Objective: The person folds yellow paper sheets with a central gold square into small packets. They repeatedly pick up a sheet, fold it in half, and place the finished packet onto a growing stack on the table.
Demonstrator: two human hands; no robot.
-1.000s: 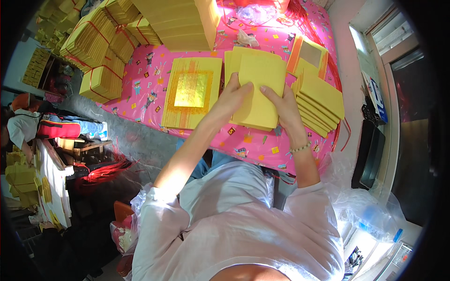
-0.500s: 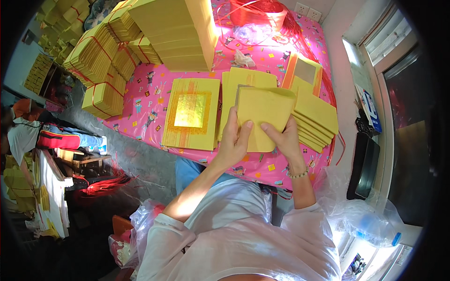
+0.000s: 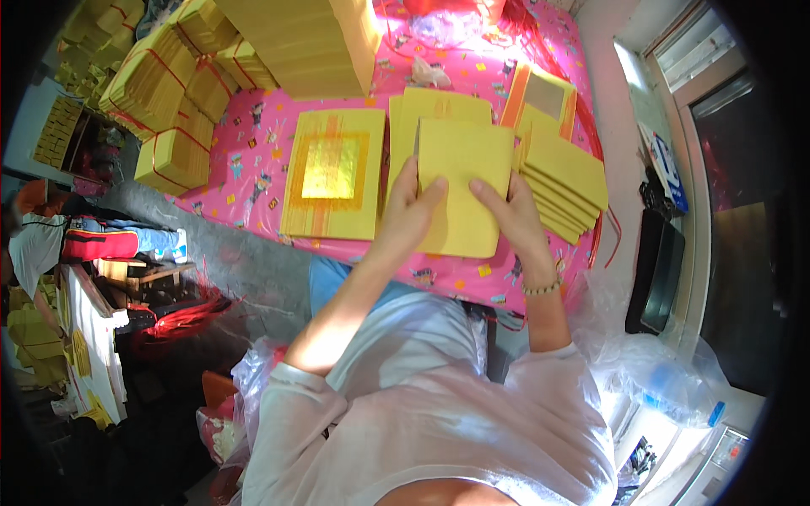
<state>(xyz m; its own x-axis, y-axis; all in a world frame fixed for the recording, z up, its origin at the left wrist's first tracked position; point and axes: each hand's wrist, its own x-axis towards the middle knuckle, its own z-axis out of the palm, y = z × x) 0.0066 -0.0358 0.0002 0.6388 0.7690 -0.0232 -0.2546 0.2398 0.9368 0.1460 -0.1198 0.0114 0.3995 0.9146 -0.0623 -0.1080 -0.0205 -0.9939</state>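
Between my two hands is a folded bundle of yellow paper (image 3: pixel 465 190), held upright over the table's front part. My left hand (image 3: pixel 411 209) grips its left edge, thumb on the face toward me. On the right edge, my right hand (image 3: pixel 515 212) does the same; a beaded bracelet circles that wrist. The fingers behind the paper are hidden. Left of my hands lies a yellow paper stack with a gold foil square (image 3: pixel 329 174). Behind the bundle sits another yellow paper stack (image 3: pixel 447 103). Several folded yellow bundles (image 3: pixel 561 173) overlap on the right, before an orange-bordered sheet (image 3: pixel 540 99).
The table has a pink patterned cover (image 3: pixel 245 181). Tied yellow paper bundles (image 3: pixel 173 158) and a tall paper stack (image 3: pixel 295 51) stand at its back left. Red strips (image 3: pixel 536 42) hang at the back right. A wall and window border the right. Another person (image 3: pixel 93 240) is far left.
The held bundle's curled upper right corner now lies flat, its edges squarer. Both hands still grip its sides. The table and its stacks appear slightly higher in the view.
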